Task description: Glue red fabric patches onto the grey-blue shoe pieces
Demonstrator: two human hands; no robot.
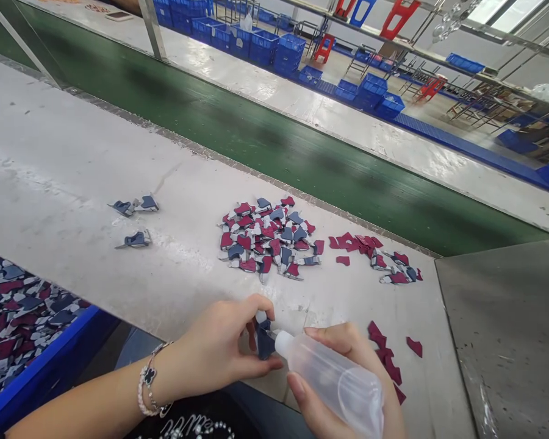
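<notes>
Near the table's front edge my left hand pinches a small dark blue piece between thumb and fingers. My right hand is wrapped round a translucent squeeze bottle, whose white cap and tip point left and touch or nearly touch the blue piece. Beyond the hands lies a pile of small maroon, blue and grey pieces. Flat maroon pieces are scattered to the right of the bottle.
A blue crate full of similar pieces stands at the lower left. Three blue-grey pieces lie on the white table. Behind runs a green conveyor belt; a metal panel rises at the right.
</notes>
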